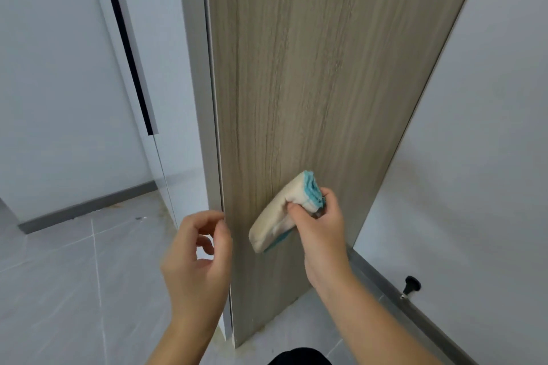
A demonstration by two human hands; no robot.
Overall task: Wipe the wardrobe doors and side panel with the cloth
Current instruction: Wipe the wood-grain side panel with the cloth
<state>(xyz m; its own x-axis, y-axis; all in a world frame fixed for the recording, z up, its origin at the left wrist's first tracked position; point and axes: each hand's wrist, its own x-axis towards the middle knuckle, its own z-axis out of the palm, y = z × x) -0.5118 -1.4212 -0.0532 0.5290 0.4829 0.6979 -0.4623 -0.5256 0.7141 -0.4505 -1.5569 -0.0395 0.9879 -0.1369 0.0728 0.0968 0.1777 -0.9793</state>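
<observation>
Folded cloth pressed against the lower part of a wood-grain wardrobe side panel.

Head view: the right hand point(318, 227) grips a folded cream cloth point(281, 213) with a blue edge, thumb and fingers pinched around its upper right end, while the cloth's long flat side lies against the wood-grain side panel point(311, 83) low down, near the floor. The left hand point(197, 258) hovers just left of the cloth at the panel's front edge, fingers loosely curled and holding nothing; whether the fingertips touch the edge cannot be told. Left of the panel stands a white wardrobe door point(195, 98), and farther left another white door with a dark vertical handle strip point(126, 41). Grey floor tiles point(74, 290) fill the near left. To the right is a white wall point(474, 157), with a black door stopper point(410, 286) by its grey skirting.
</observation>
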